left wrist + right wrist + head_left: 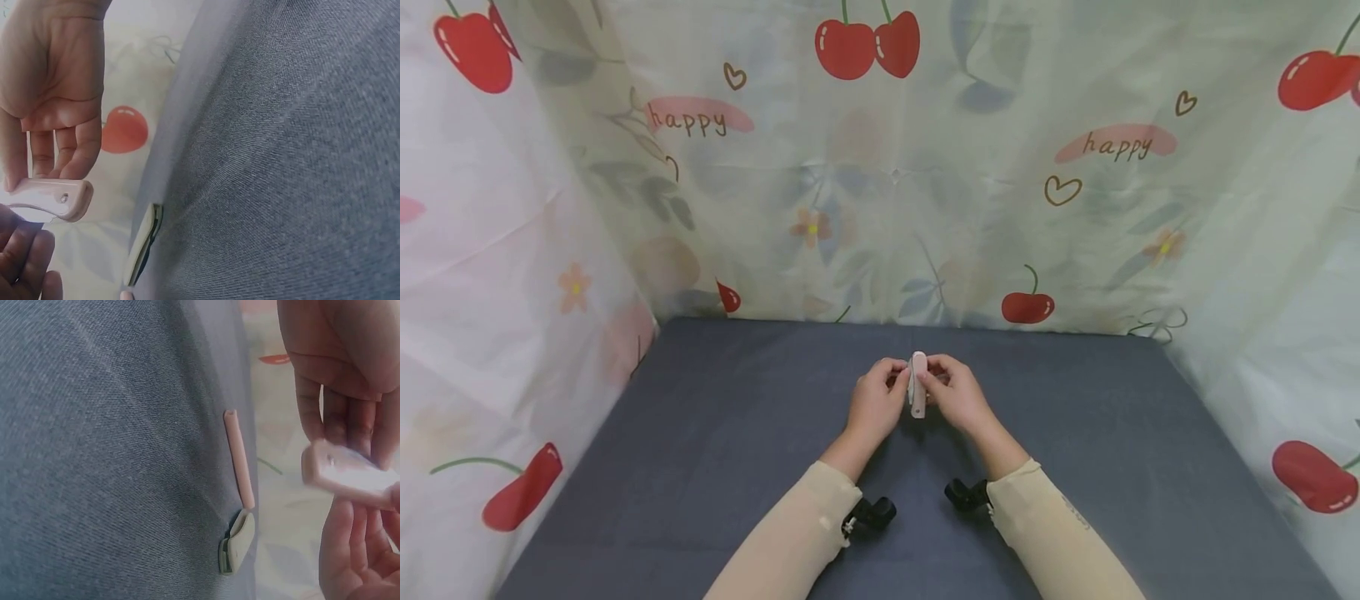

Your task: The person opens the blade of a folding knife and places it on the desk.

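In the head view, a folding knife (919,387) with a pale pink handle stands upright between the two hands, above the table. A thin metal strip shows along its left edge, and a rivet sits near its lower end. My right hand (961,402) grips the handle between thumb and fingers. From the other side my left hand (877,402) pinches the knife at its metal edge. The left wrist view shows the handle's rounded end close up, with a sliver of blade below it. How far the blade is folded out is hard to tell.
A pink rod (239,459) and a cream, slotted object (237,545) lie on the dark grey table cloth (737,417) in the right wrist view. Printed curtains (895,167) enclose the back and sides. Black wrist cameras (876,512) sit at both cuffs.
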{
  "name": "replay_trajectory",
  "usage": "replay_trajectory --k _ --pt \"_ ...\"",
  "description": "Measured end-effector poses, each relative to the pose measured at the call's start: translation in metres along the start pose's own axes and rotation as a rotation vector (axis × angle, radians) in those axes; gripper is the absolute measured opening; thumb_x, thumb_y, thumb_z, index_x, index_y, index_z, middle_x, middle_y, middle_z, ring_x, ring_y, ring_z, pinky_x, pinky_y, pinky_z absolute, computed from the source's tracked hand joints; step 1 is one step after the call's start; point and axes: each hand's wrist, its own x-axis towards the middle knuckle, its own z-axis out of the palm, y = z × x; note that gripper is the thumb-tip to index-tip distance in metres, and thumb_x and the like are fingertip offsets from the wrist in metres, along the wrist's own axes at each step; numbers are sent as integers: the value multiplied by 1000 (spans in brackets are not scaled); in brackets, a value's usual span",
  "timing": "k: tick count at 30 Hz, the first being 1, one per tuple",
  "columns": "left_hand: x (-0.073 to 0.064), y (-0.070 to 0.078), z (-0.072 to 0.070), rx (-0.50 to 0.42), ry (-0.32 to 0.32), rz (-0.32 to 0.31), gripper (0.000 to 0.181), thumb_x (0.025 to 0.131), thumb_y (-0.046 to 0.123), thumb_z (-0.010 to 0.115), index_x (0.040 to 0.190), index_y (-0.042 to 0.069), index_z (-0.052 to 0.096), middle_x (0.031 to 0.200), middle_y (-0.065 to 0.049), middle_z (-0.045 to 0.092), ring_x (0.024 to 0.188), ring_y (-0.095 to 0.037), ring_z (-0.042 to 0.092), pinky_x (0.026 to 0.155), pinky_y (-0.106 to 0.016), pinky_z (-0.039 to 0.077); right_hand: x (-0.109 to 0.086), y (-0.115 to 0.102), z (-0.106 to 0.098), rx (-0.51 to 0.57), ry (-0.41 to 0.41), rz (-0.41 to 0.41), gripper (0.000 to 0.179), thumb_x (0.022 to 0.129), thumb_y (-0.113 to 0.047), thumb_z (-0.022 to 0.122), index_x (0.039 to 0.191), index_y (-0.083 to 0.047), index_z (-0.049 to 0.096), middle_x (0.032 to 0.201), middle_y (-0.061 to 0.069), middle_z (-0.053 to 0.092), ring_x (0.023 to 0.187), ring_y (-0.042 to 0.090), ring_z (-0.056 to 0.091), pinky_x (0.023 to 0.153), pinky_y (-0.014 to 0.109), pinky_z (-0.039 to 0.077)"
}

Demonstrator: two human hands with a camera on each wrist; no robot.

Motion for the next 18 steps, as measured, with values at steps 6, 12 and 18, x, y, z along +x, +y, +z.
replay_trajectory --k 6,12,18 --pt "-4 -3 -4 39 -42 5 10 101 22 60 97 13 62 84 -1 65 72 -15 59 66 -31 48 -3 2 2 72 -44 35 30 104 -11 54 132 1 54 102 18 61 84 25 67 75 47 58" --pt "-8 -6 -6 84 -97 -1 14 103 24 54 96 14 60 79 0 57 70 -17 54 65 -33 43 -5 7 5 143 -81 70 27 105 -15 52 124 4 53 97 18 63 74 22 67 69 45 59" --pt "-11 -10 -7 94 -191 -28 17 106 27 48 96 16 56 82 -2 62 72 -19 56 65 -34 45 -6 13 9 216 -123 89 21 106 -12 50 116 6 52 89 14 64 67 17 64 62 38 59"
